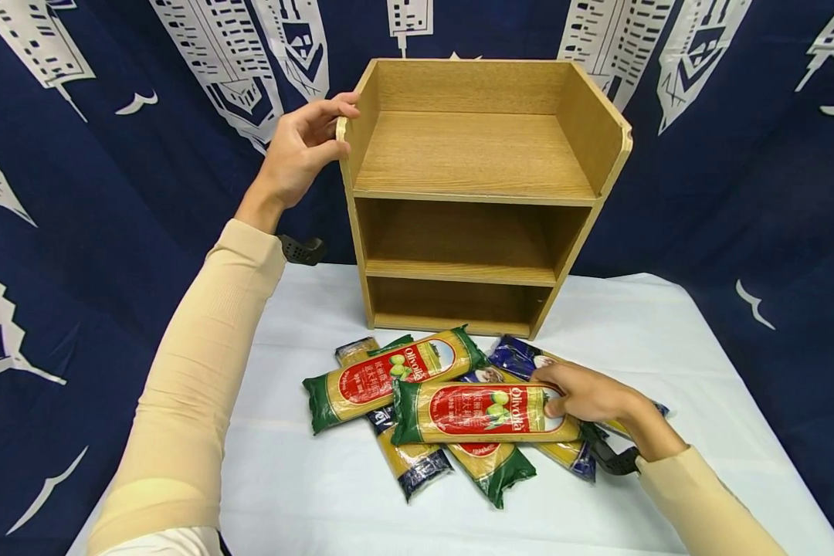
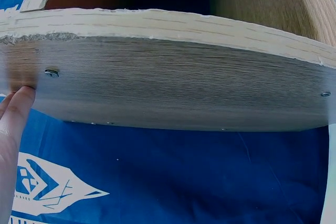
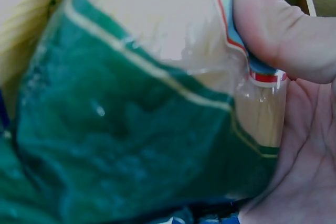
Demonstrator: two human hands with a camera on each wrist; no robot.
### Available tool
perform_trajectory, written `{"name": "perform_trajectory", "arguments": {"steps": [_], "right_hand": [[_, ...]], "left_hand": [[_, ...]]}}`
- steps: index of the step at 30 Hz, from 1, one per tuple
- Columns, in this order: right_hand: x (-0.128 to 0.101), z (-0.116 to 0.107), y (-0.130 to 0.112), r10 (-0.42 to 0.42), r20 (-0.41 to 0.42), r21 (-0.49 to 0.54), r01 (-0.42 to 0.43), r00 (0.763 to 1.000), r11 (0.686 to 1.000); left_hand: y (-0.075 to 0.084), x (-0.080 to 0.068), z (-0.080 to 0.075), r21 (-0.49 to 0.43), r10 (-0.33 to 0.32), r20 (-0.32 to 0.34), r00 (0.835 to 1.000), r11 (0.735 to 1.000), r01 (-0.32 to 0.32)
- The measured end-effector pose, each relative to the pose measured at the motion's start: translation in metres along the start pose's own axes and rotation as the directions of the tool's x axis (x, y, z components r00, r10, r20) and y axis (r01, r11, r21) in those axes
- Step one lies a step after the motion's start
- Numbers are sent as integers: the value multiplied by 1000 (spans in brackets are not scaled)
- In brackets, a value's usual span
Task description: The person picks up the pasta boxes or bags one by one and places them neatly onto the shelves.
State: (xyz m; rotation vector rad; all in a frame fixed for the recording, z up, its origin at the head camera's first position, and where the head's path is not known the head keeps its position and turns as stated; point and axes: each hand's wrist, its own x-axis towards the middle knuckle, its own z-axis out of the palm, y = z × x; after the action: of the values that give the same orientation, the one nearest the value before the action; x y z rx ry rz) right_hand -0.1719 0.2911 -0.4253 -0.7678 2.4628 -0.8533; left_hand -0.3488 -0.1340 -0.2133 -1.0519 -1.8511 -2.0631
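My left hand [image 1: 299, 150] grips the upper left side panel of a small wooden shelf [image 1: 472, 197], fingers at its top edge and thumb lower at the front. In the left wrist view a finger [image 2: 18, 108] touches the panel's outer face. With my right hand [image 1: 587, 394] I hold a green-ended pack of spaghetti [image 1: 472, 413] with a red label, thumb on top. The pack lies level over the pile in the head view. Close up in the right wrist view, its green end [image 3: 142, 129] fills much of the picture, and the thumb [image 3: 278, 30] presses the wrapper.
Another green-ended spaghetti pack [image 1: 389, 376] lies tilted on the heap. Blue-ended packs [image 1: 413, 459] and a further green-ended one [image 1: 496, 467] stick out below. The shelf has several levels and stands at the back of the white-covered table [image 1: 306, 494], before a dark blue curtain [image 1: 737, 193].
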Motion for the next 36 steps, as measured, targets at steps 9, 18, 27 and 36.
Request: {"name": "perform_trajectory", "arguments": {"steps": [9, 18, 27, 36], "right_hand": [[-13, 0, 2, 29, -29, 80, -27, 999, 996], [-26, -6, 2, 15, -37, 271, -5, 999, 963], [-37, -10, 2, -80, -75, 443, 105, 994, 891], [-46, -17, -15, -97, -151, 469, 158, 984, 869]], "left_hand": [[-1, -1, 0, 12, 0, -1, 1000, 1000, 0], [-1, -2, -1, 20, 2, -5, 1000, 1000, -2], [-1, 0, 0, 23, 9, 3, 1000, 1000, -9], [-1, 0, 0, 7, 3, -1, 1000, 1000, -3]]}}
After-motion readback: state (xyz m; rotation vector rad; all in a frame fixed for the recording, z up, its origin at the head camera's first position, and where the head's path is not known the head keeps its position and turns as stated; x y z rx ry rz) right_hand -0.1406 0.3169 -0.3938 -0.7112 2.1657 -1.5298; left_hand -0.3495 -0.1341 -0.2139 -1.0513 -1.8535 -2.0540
